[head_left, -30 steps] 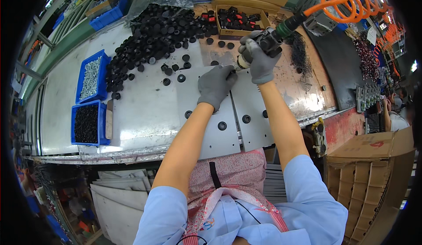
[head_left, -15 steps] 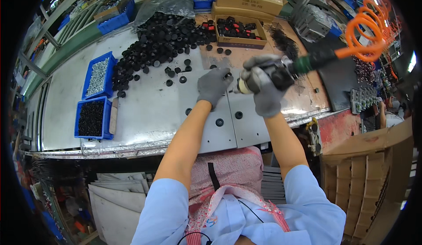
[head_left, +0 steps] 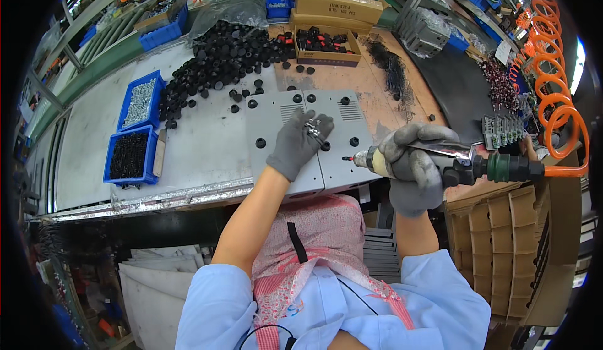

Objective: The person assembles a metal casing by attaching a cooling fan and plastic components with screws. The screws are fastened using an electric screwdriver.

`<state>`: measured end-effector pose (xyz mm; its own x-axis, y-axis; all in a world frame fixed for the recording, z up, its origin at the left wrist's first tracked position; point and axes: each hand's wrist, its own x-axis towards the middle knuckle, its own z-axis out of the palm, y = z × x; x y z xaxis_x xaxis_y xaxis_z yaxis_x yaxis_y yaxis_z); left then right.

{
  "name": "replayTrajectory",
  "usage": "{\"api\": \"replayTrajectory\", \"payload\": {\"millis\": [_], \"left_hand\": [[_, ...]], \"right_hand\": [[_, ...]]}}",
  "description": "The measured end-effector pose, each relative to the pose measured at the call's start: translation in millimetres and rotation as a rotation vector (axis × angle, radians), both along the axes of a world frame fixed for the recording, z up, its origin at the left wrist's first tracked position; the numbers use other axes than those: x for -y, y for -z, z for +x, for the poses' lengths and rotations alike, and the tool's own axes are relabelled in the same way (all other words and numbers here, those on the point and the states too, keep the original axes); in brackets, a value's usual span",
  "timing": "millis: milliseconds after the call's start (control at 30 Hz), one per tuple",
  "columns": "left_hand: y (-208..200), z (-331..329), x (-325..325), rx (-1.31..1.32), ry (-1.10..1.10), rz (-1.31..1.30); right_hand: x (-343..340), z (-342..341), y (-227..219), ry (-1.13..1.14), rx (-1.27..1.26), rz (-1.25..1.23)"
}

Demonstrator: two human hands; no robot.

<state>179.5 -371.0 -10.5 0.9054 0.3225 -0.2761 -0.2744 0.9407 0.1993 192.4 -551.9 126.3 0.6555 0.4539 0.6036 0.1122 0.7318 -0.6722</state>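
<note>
My gloved left hand (head_left: 298, 141) is over the seam of two grey metal panels (head_left: 276, 161) lying side by side, its fingers curled around several silver screws (head_left: 313, 127). Black round rubber feet (head_left: 260, 142) sit on the panels, near their corners; one is just beside my left fingertips. In my gloved right hand (head_left: 411, 164) is a pneumatic screwdriver (head_left: 446, 161), held level over the near right part of the panels. Its tip points left, with a small dark and red piece at the end. Part of the tool's body is hidden by my fingers.
A heap of black rubber feet (head_left: 213, 61) covers the far left of the bench. Blue bins hold silver screws (head_left: 139, 102) and small black parts (head_left: 129, 155). A cardboard box (head_left: 326, 54) with black and red parts stands behind. An orange coiled hose (head_left: 556, 98) runs to the screwdriver.
My right hand has moved the screwdriver nearer and to the right, away from my left hand. The left hand has turned, so the screws in it show. The panels' far feet are now uncovered.
</note>
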Motion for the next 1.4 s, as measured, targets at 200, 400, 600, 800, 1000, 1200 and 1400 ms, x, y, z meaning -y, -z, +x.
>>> {"api": "replayTrajectory", "payload": {"millis": [200, 400, 600, 800, 1000, 1200, 1400], "left_hand": [[-15.9, -33.1, 34.1, -0.042, 0.253, 0.183], [-13.2, -48.2, 46.5, 0.071, 0.365, 0.322], [-26.4, -51.9, 59.6, 0.099, 0.326, 0.296], [-50.8, -59.3, 63.4, 0.066, 0.307, 0.412], [-40.4, -59.6, 57.7, 0.113, 0.399, 0.442], [-35.6, -57.4, 60.9, 0.043, 0.387, 0.398], [-32.6, -52.9, 62.0, -0.050, 0.373, 0.447]], "right_hand": [[4.1, -0.3, 2.1, 0.004, 0.079, 0.015], [10.0, -8.7, -0.6, 0.008, 0.098, 0.022], [9.4, -11.4, 0.0, 0.028, 0.089, 0.039], [6.8, -6.6, 2.3, 0.037, 0.209, 0.058], [6.9, -8.8, 2.7, 0.009, 0.162, 0.078], [9.2, -6.8, 5.8, 0.018, 0.241, 0.060], [8.5, -9.0, 7.1, 0.035, 0.158, 0.059]]}}
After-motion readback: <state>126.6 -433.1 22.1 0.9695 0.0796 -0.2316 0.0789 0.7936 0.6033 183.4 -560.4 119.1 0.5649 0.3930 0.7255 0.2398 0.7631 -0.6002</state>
